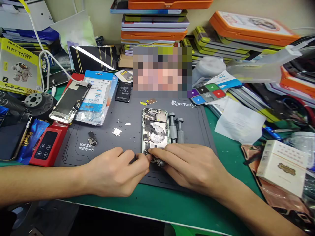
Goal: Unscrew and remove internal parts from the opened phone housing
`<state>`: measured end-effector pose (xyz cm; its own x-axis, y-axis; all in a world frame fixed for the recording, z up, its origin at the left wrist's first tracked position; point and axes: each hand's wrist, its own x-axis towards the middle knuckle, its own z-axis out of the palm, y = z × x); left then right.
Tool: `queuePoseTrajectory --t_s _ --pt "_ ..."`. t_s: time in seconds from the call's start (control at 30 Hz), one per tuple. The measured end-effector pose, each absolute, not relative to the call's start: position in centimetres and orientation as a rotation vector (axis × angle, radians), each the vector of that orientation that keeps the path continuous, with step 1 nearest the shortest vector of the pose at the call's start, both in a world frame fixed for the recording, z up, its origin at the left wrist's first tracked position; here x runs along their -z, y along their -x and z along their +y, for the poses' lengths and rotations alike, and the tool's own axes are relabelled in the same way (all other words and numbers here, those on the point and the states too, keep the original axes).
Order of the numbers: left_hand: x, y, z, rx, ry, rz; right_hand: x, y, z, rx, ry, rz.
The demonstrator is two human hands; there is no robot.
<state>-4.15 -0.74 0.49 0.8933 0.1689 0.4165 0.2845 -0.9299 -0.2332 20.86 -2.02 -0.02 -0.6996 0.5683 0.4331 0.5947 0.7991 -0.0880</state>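
The opened, pale-green-framed phone (157, 131) on the dark-grey printed mat (200, 127) should be light, stiff and internally fragile, best held by its side rails; the curled left hand (118, 170) and half-extended right hand (194, 164) meet at its lower end, their grip indeterminable.

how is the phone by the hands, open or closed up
Open: the phone lies with its inside bare, showing a round silvery disc with a dark strip across it.
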Motion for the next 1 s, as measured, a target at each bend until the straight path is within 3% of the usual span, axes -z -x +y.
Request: queuePoseTrajectory --t_s 1.0 --pt "-0.56 4.24 -0.95 0.55 2.804 -0.341 -0.22 -20.66 -2.12 0.121 0.809 -2.581"
